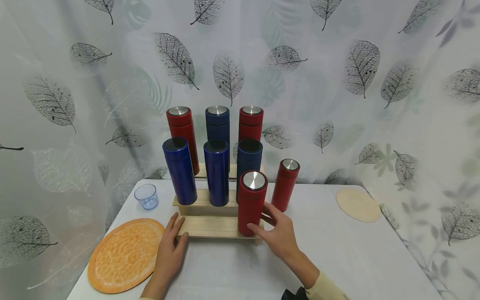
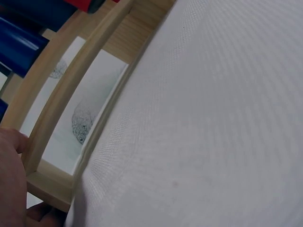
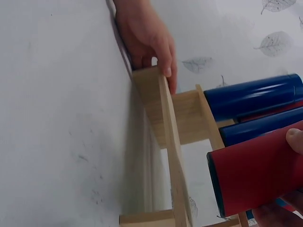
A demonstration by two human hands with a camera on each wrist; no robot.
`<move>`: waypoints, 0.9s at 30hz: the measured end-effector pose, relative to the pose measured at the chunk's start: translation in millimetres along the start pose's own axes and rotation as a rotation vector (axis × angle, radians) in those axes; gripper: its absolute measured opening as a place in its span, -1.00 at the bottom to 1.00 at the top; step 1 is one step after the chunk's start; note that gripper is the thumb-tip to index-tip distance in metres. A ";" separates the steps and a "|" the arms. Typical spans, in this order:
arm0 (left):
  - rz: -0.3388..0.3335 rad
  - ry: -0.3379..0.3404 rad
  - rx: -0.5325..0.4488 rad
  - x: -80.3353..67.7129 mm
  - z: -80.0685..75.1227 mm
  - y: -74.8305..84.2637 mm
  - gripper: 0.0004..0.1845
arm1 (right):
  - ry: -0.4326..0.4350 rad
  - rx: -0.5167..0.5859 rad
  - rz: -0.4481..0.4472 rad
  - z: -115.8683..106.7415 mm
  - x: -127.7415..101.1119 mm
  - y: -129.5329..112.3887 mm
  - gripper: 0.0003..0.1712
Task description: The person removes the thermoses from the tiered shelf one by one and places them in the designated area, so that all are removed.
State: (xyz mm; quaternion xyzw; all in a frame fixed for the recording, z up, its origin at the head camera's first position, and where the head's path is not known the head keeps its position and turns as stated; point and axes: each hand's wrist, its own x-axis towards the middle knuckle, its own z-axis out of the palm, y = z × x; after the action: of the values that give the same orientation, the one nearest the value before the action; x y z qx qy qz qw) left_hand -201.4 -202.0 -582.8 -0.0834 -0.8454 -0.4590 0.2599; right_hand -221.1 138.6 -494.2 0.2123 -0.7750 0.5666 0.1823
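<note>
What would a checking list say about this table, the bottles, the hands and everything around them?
Surface: white table, covered with a cloth.
Job's things: wooden stepped rack; red bottle on its lowest step; three blue bottles on the middle step; two red and one blue on the top step.
Clutter: another red bottle standing on the table beside the rack; small clear cup; orange round mat; beige round mat.
Hands: left hand rests on the rack's left end; right hand grips the red bottle.
Cables: nothing seen.
Surroundings: leaf-print curtain behind and beside.
</note>
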 end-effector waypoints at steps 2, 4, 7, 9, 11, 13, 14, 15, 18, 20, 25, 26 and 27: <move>-0.001 -0.002 0.000 0.0 0.1 0.3 -0.49 | 0.013 -0.009 0.005 -3.8 -0.2 1.1 -0.25; -0.004 -0.004 0.000 -0.1 0.3 -0.2 -0.49 | 0.027 -0.018 0.008 -7.7 -1.0 2.6 -0.25; -0.012 -0.010 0.007 -0.4 0.4 -1.1 -0.49 | 0.044 -0.030 0.011 -14.0 -2.9 5.2 -0.25; -0.024 -0.017 0.013 -0.7 0.4 -1.8 -0.48 | 0.055 -0.041 0.009 -18.6 -4.2 7.2 -0.26; -0.038 -0.025 0.016 -0.8 0.1 -2.2 -0.48 | 0.066 -0.050 0.004 -23.4 -4.8 8.8 -0.28; -0.044 -0.031 0.020 -0.7 -0.1 -2.9 -0.48 | 0.079 -0.062 0.000 -28.3 -4.9 10.5 -0.28; -0.048 -0.031 0.019 -0.6 -0.3 -3.0 -0.48 | 0.085 -0.070 0.000 -30.7 -4.8 11.5 -0.29; -0.050 -0.031 0.018 -0.3 -0.3 -3.3 -0.48 | 0.091 -0.078 0.001 -33.0 -4.7 12.4 -0.29; -0.048 -0.031 0.011 0.4 -0.4 -3.7 -0.47 | 0.106 -0.098 0.008 -39.5 -4.8 15.4 -0.28; -0.052 -0.033 0.007 0.6 -0.3 -4.0 -0.47 | 0.110 -0.104 0.013 -43.2 -4.9 16.7 -0.29; -0.060 -0.037 0.010 0.4 -0.7 -4.0 -0.47 | 0.117 -0.123 0.005 -50.5 -4.1 18.7 -0.25; -0.061 -0.037 0.009 0.3 -0.9 -4.0 -0.47 | 0.120 -0.129 0.004 -52.1 -3.7 19.0 -0.24; -0.063 -0.037 0.010 0.2 -1.0 -3.9 -0.47 | 0.124 -0.138 0.005 -53.8 -3.5 19.6 -0.23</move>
State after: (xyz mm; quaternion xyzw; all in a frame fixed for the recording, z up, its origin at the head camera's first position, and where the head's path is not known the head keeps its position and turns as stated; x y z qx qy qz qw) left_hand -202.7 -205.0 -585.1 -0.0639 -0.8546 -0.4614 0.2298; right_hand -226.4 195.7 -496.0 0.1618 -0.8001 0.5243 0.2425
